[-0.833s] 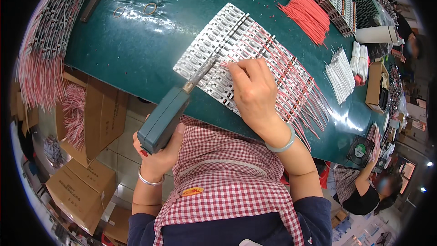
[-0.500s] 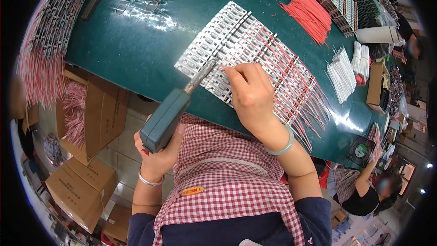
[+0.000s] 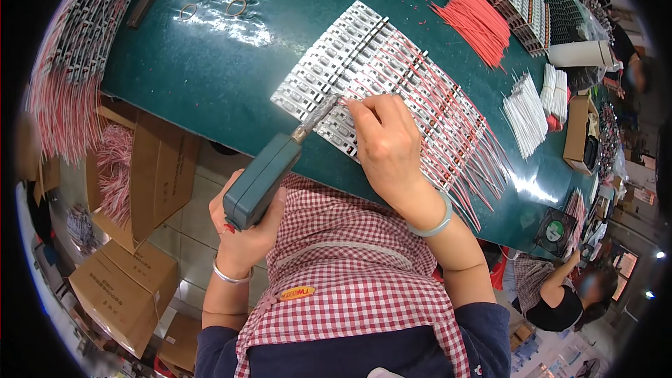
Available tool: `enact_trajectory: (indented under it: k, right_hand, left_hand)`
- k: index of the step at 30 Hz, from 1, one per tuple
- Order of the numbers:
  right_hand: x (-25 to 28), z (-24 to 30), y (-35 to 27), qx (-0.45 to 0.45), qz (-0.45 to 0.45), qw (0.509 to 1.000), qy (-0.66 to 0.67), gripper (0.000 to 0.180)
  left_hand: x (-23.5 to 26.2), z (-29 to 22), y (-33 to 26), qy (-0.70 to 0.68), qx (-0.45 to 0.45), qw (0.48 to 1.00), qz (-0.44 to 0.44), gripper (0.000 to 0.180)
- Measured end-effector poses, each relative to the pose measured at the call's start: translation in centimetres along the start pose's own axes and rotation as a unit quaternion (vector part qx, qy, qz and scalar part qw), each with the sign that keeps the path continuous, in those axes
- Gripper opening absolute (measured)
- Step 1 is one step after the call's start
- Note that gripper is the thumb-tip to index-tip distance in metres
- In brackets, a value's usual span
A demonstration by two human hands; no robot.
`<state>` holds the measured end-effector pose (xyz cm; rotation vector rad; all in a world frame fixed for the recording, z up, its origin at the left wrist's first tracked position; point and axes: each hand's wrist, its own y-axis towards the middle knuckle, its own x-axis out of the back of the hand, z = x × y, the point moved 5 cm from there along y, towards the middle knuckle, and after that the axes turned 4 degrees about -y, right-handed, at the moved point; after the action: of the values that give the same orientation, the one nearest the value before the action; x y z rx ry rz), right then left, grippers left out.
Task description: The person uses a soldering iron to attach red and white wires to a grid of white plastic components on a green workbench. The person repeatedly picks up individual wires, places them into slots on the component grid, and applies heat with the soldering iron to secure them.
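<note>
A green pistol-shaped soldering gun (image 3: pixel 257 183) is gripped in my left hand (image 3: pixel 245 248), its metal tip slanting up and right. The tip reaches a panel of white modules (image 3: pixel 308 80) laid in rows on the table. Just right of the tip, my right hand (image 3: pixel 386 147) is closed in a pinch on a thin wire, mostly hidden by the fingers. Red and white wires (image 3: pixel 455 122) fan over the panel's right part and hang past its lower right edge. The modules at the left end carry no wires on top.
The green table (image 3: pixel 168 77) holds rubber bands (image 3: pixel 236 8), a red wire bundle (image 3: pixel 476 24) and white wire bundles (image 3: pixel 525 115). Stacked wired modules (image 3: pixel 77 63) stand at the left edge. Cardboard boxes (image 3: pixel 126 290) are on the floor. Another person (image 3: pixel 553 294) sits at the right.
The soldering gun and my left hand have moved slightly right and up, bringing the tip closer to my right fingertips. My right hand has stayed nearly in place.
</note>
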<state>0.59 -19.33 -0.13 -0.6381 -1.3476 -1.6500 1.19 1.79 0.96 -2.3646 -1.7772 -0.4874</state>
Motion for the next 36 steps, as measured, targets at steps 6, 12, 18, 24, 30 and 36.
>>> enact_trajectory:
  k: [6, 12, 18, 24, 30, 36]
  right_hand:
    - [0.0, -0.1, 0.0, 0.000, 0.004, 1.000, 0.000, 0.019]
    - [0.1, 0.0, 0.2, 0.000, -0.004, 1.000, -0.002, 0.018]
    - [0.8, 0.9, -0.1, -0.019, -0.003, 1.000, 0.005, 0.020]
    - [0.2, 0.9, -0.4, -0.005, -0.015, 1.000, -0.002, 0.019]
    - [0.2, 0.8, -0.4, -0.028, -0.003, 1.000, -0.001, 0.016]
    - [0.1, 0.8, -0.3, -0.029, 0.003, 1.000, -0.008, 0.015]
  left_hand:
    - [0.3, 0.7, -0.6, -0.030, 0.031, 0.999, -0.018, 0.020]
    - [0.6, 1.3, -1.2, -0.041, 0.046, 0.998, -0.030, 0.019]
    - [0.8, 1.2, -1.5, -0.044, 0.045, 0.997, -0.035, 0.020]
    - [0.9, 0.8, -1.5, -0.042, 0.013, 0.999, -0.031, 0.022]
    - [0.7, 0.7, -1.3, -0.023, 0.014, 1.000, -0.008, 0.021]
    - [0.6, 0.4, -1.0, -0.002, 0.000, 1.000, 0.002, 0.019]
